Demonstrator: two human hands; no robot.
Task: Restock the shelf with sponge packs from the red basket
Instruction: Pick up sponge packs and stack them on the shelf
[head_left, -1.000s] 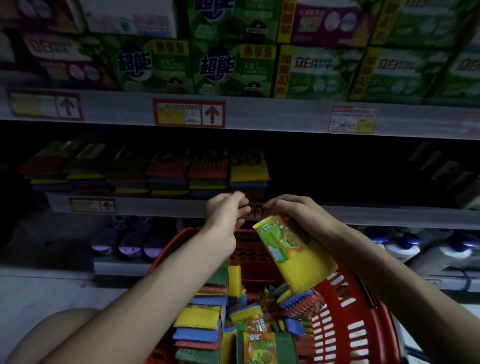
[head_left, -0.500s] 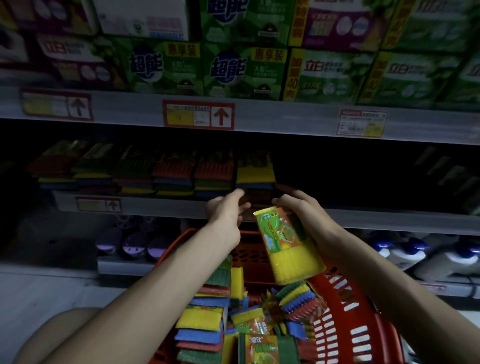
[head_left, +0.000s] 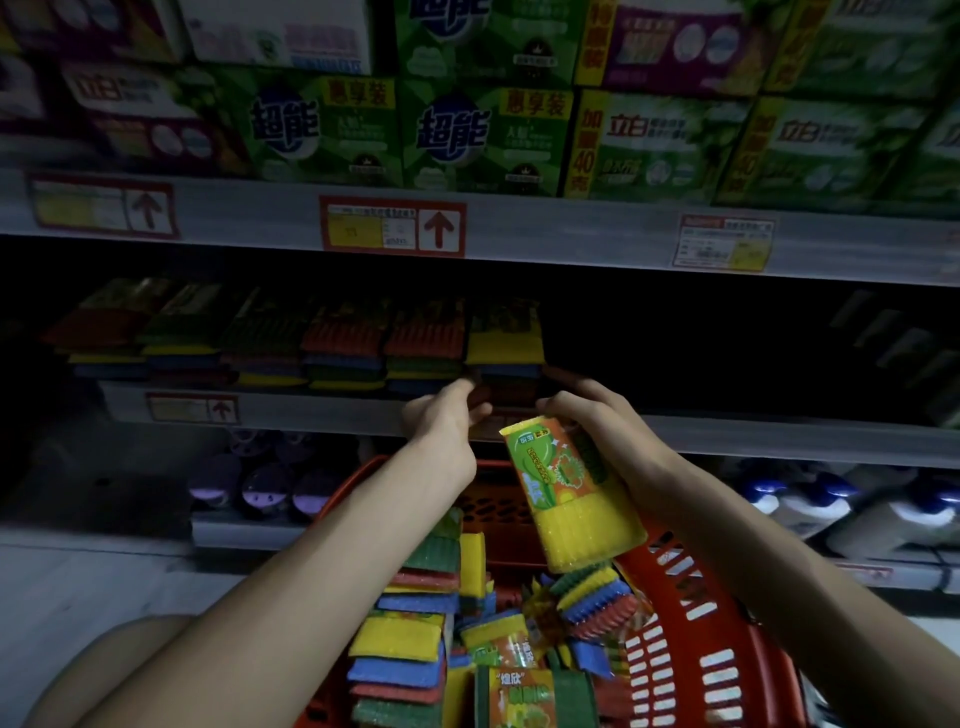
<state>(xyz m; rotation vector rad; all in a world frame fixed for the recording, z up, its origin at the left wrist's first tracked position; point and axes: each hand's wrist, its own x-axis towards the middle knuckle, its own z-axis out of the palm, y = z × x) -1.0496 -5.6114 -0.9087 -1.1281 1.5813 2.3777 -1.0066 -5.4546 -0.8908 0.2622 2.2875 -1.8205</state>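
Observation:
My right hand grips a yellow sponge pack with an orange and green label, held upright just below the middle shelf's front edge. Beside it to the left, my left hand reaches toward the shelf with loosely curled fingers and holds nothing. A row of several stacked sponge packs lies on the dark middle shelf; the rightmost stack has a yellow top. Below my arms, the red basket holds several more multicoloured sponge packs.
Green and purple detergent boxes fill the upper shelf, with price tags on its edge. The middle shelf right of the stacks is dark. Purple-capped items and white bottles stand on the lower shelf. Grey floor lies at left.
Both hands have risen toward the middle shelf edge. The yellow pack has turned more upright in my right hand and moved closer to the shelf.

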